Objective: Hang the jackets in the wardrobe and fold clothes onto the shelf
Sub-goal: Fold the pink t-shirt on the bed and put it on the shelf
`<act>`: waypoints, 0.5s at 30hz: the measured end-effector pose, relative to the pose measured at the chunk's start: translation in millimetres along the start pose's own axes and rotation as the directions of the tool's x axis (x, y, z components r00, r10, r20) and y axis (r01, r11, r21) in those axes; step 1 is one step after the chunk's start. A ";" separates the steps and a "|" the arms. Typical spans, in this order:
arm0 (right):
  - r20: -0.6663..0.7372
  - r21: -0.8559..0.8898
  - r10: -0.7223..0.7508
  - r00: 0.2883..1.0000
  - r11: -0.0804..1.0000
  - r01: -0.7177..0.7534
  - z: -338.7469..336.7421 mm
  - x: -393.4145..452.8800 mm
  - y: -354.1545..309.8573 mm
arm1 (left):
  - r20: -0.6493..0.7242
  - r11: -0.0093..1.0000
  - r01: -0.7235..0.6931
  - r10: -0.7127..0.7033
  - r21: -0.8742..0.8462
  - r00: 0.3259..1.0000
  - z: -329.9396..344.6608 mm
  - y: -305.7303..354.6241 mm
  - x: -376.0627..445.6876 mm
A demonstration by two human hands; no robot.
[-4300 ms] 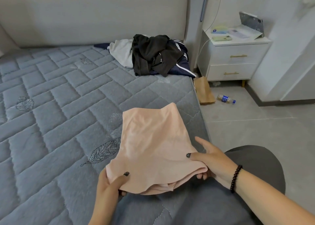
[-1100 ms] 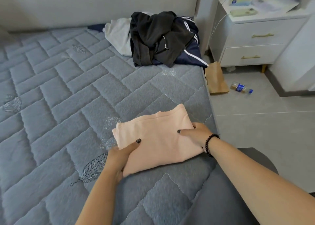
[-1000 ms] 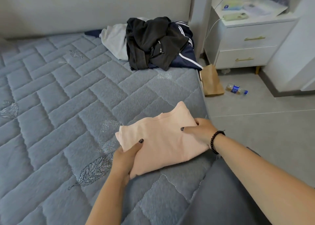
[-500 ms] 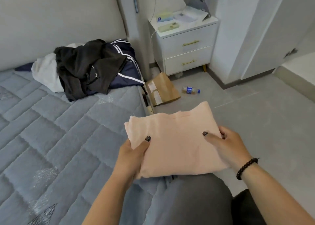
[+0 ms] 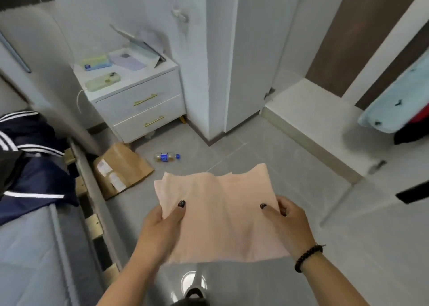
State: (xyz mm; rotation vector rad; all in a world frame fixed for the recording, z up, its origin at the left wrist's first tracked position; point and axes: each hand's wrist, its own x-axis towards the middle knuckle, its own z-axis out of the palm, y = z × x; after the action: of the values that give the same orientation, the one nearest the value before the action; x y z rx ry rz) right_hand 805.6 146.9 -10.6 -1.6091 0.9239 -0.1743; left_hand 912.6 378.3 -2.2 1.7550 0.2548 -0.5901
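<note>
I see the folded peach garment [image 5: 220,215] held flat above the grey floor [image 5: 290,166]; the navy striped jacket [image 5: 34,166] lies crumpled left of it.

Small bedroom corner, grey tile floor [image 5: 267,166] and white walls.
White two-drawer nightstand [image 5: 139,106] with gold handles sits against the wall; a cardboard package [image 5: 120,168] and plastic bottle [image 5: 166,157] lie on the floor nearby.

Floor, bed and nightstand, with what rests on each.

We see a grey tiled floor [image 5: 267,157] carrying a plastic bottle [image 5: 166,157] on its side and a brown cardboard parcel [image 5: 121,169] beside the bed [image 5: 27,247]. On the bed lies a navy jacket with white stripes [image 5: 32,164]. The white nightstand [image 5: 139,101] carries a phone [image 5: 102,81], papers [image 5: 126,60] and a propped tablet [image 5: 139,44].
</note>
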 end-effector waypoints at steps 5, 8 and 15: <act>-0.105 0.094 -0.002 0.994 0.995 0.012 -80.1 -24.3 -90.3 | 0.098 0.999 -0.039 0.036 0.034 0.995 40.5 124.2 -41.5; -0.178 0.112 -0.034 0.983 0.992 0.055 -127.2 -43.1 -154.4 | 0.157 0.995 -0.084 0.075 0.050 0.985 63.0 198.3 -74.2; -0.300 0.072 -0.176 0.938 0.976 0.207 -224.6 -83.2 -287.9 | 0.287 0.970 -0.232 0.203 0.068 0.936 101.2 342.1 -144.1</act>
State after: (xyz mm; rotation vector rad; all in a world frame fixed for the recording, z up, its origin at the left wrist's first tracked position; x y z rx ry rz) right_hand 752.6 19.9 337.7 -1.6018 0.9627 -0.6009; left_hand 924.9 209.2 343.2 1.7427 -0.1681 -0.6878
